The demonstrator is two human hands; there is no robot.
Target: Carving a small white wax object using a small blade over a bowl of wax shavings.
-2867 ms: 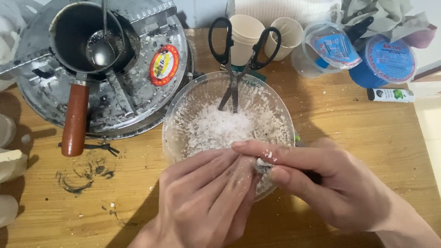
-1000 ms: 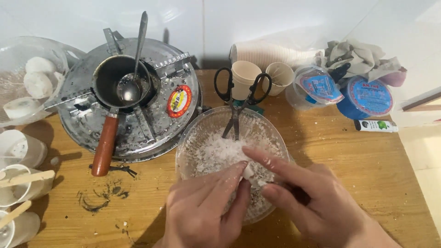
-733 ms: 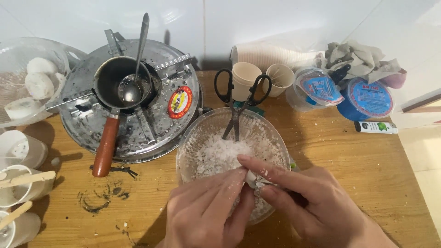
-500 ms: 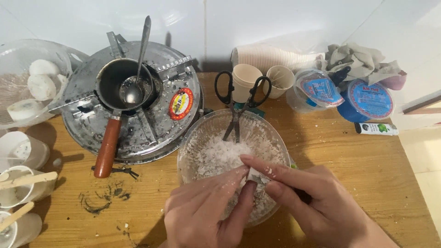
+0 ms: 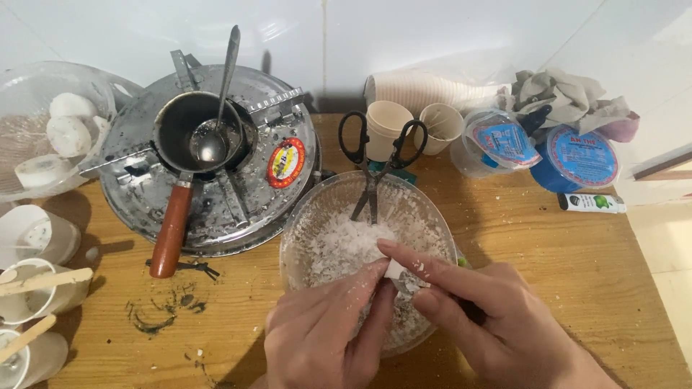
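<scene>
Pinching small white chunk [image 5: 395, 269] between left hand [image 5: 328, 335] and right hand [image 5: 490, 317] fingertips, held over clear bowl [image 5: 303, 223] so crumbs drop inside (white flakes); scissors [image 5: 375, 169] propped on rim, tabletop [image 5: 569, 252].

Two hands: left [image 5: 324, 331] and right [image 5: 497, 324], both over one clear bowl [image 5: 303, 238] of white flakes, pinching one small white piece [image 5: 395, 268]. One pair of scissors [image 5: 375, 169], one pot [image 5: 191, 137], one spoon [image 5: 216, 108], one round metal stove [image 5: 288, 194]. Two paper cups [image 5: 389, 126] standing by the wall, two blue tubs [image 5: 577, 158], one small tube [image 5: 591, 203], one rag [image 5: 562, 97], and three white cups [image 5: 36, 234] at the left, two wooden sticks [image 5: 43, 281] in them.
</scene>
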